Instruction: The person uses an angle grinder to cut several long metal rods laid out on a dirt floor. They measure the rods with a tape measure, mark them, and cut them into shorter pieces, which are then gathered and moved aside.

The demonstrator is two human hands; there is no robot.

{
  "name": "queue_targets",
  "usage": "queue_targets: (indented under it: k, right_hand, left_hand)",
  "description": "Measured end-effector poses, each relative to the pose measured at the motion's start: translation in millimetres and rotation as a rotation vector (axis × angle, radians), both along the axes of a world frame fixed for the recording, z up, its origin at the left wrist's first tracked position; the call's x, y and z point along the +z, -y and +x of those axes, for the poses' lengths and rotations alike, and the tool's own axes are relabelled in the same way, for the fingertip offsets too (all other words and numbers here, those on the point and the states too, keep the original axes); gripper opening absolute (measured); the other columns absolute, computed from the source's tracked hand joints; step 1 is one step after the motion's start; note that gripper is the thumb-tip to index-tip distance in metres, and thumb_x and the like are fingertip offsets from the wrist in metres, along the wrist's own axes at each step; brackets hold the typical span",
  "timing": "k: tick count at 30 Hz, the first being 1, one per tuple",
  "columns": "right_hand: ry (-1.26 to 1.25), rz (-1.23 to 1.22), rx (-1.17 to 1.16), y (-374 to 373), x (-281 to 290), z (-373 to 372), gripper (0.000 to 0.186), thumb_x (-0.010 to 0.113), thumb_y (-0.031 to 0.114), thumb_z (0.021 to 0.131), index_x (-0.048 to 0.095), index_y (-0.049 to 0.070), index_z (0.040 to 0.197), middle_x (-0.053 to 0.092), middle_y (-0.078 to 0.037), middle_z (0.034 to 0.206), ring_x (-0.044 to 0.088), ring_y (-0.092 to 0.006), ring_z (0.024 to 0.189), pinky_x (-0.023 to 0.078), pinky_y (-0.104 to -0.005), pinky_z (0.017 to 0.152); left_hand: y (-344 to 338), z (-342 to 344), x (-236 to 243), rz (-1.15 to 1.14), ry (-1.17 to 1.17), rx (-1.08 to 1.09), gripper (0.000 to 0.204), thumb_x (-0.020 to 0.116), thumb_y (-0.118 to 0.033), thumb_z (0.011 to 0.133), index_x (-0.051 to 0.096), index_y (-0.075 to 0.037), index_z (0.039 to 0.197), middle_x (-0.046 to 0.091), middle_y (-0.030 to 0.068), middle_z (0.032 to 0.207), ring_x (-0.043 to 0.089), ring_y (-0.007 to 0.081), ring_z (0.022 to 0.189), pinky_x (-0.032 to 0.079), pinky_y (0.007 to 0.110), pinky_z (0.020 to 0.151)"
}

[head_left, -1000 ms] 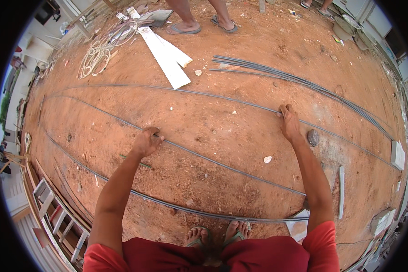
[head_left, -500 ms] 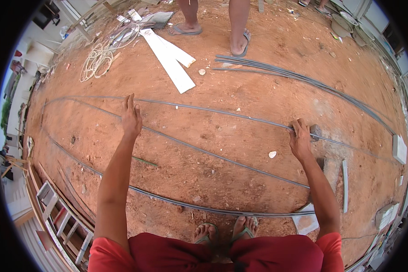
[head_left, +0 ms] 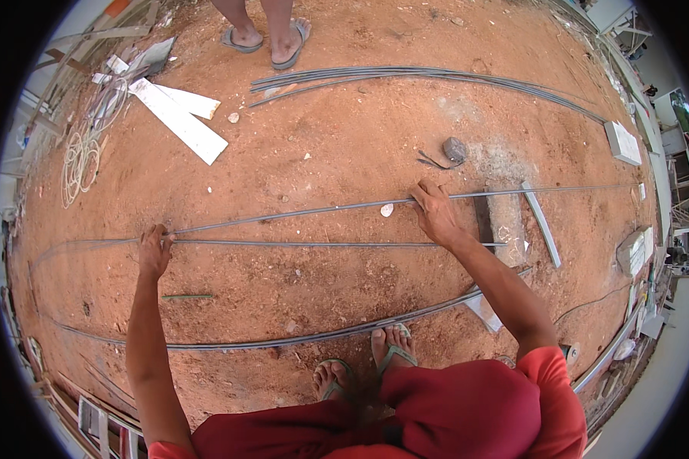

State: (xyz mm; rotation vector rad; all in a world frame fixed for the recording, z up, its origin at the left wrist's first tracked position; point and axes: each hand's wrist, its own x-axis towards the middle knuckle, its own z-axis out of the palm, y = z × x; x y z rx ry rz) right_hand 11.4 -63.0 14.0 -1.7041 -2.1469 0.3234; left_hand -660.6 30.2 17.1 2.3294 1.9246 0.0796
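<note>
Now gripping 1 long rod (head_left: pixel 306 213) in the right hand (head_left: pixel 434 210), having narrowed its gap to the 2nd rod (head_left: pixel 306 244), with left hand (head_left: pixel 155 249) fingers curled at both (hold unclear).

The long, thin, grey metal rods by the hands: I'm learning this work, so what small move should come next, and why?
Perhaps draw the right hand slightly back, bringing the upper long, thin, grey metal rod nearer the lower rod: they run close together at the left hand but spread apart toward the right.
</note>
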Motion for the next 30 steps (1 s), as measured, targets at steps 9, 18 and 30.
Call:
queue_targets:
  k: [9, 18, 30]
  right_hand:
    - [-0.058, -0.036, -0.027, 43, 5, 2, 0.024, 0.069, 0.004, 0.088, 0.063, 0.006, 0.111, 0.059, -0.015, 0.105, 0.061, -0.0353, 0.100, 0.046, -0.0442, 0.089]
    - [-0.145, -0.097, 0.001, 41, 10, 1, 0.025, 0.075, 0.014, 0.089, 0.063, 0.002, 0.108, 0.060, -0.017, 0.102, 0.063, -0.0397, 0.096, 0.051, -0.0496, 0.086]
    - [-0.095, -0.215, 0.005, 6, 19, -2, 0.043, 0.066, 0.043, 0.098, 0.074, 0.001, 0.103, 0.069, -0.018, 0.095, 0.070, -0.0386, 0.091, 0.055, -0.0488, 0.082]
  left_hand:
    - [28, -16, -2, 0.118, 0.073, -0.087, 0.028, 0.071, -0.023, 0.093, 0.058, 0.001, 0.100, 0.062, 0.0243, 0.100, 0.058, 0.0493, 0.101, 0.047, 0.054, 0.086]
    - [34, -6, -15, -0.005, 0.085, -0.003, 0.039, 0.057, -0.037, 0.104, 0.062, 0.001, 0.111, 0.063, 0.0296, 0.111, 0.054, 0.0511, 0.119, 0.044, 0.055, 0.102]
    - [-10, -9, -50, 0.059, 0.161, 0.010, 0.053, 0.050, -0.042, 0.108, 0.062, 0.006, 0.124, 0.058, 0.0296, 0.131, 0.053, 0.0460, 0.127, 0.041, 0.052, 0.107]
